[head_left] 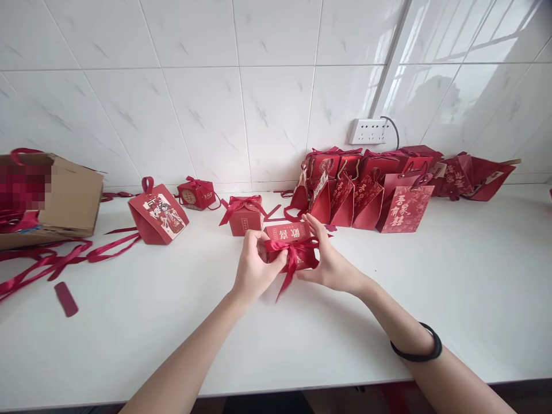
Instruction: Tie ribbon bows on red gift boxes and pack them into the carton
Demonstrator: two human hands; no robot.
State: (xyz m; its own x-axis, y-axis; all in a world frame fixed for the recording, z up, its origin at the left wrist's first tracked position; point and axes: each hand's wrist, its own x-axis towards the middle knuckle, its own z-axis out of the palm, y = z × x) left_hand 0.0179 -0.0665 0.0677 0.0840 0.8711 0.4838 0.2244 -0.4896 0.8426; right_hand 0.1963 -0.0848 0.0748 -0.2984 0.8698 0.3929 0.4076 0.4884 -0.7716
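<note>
A small red gift box (288,233) with gold characters sits on the white counter (276,339) in the middle. A red ribbon bow (294,253) is tied around it, one tail hanging down toward me. My left hand (255,265) pinches the bow's left loop. My right hand (324,259) grips the box's right side, its fingers closed on the ribbon there. A black band circles my right wrist.
Behind stands a finished red box with a bow (245,215), another small box (196,194), and an open red bag (158,214). Several red gift bags (379,190) line the tiled wall right. A cardboard carton (52,198) and loose ribbons (47,261) lie left.
</note>
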